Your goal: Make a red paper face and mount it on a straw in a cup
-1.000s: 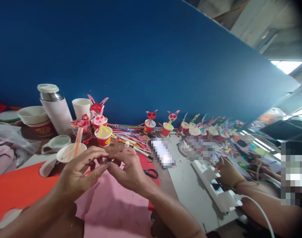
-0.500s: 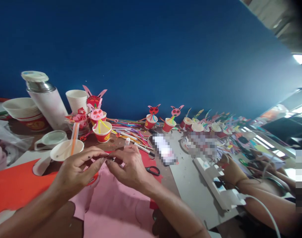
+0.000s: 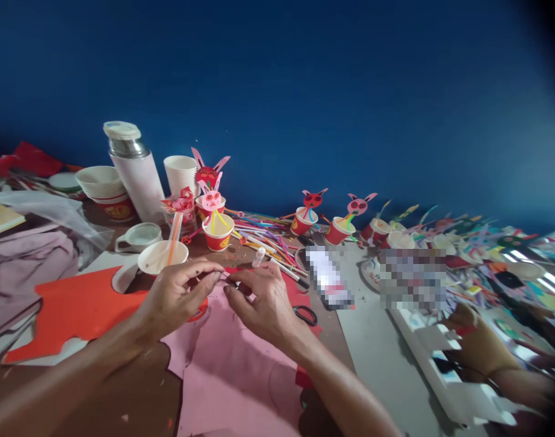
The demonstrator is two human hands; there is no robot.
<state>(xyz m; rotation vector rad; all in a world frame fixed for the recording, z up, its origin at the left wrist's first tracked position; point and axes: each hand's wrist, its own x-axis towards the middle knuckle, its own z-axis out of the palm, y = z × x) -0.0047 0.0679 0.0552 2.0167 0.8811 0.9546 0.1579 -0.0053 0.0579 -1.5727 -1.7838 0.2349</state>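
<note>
My left hand (image 3: 179, 297) and my right hand (image 3: 263, 300) meet fingertip to fingertip over a pink paper sheet (image 3: 232, 370). Both pinch a small thin piece between them that I cannot make out. Just behind my left hand stands a white paper cup (image 3: 161, 258) holding straws. A small glue bottle (image 3: 258, 257) lies beyond my right hand, and black-handled scissors (image 3: 305, 315) rest to its right. A red-orange paper sheet (image 3: 72, 309) lies under my left forearm.
A thermos (image 3: 136, 173), stacked bowls (image 3: 102, 185) and stacked cups (image 3: 179, 175) stand at the back left. Red cup figures (image 3: 218, 227) with paper rabbit faces line the blue wall, amid loose straws (image 3: 263, 240). Another person's hand (image 3: 480, 343) works at the right beside a power strip (image 3: 445, 370).
The view has swung to the right, so everything sits further right in the frame. My two hands stay pinched together over the pink sheet.
</note>
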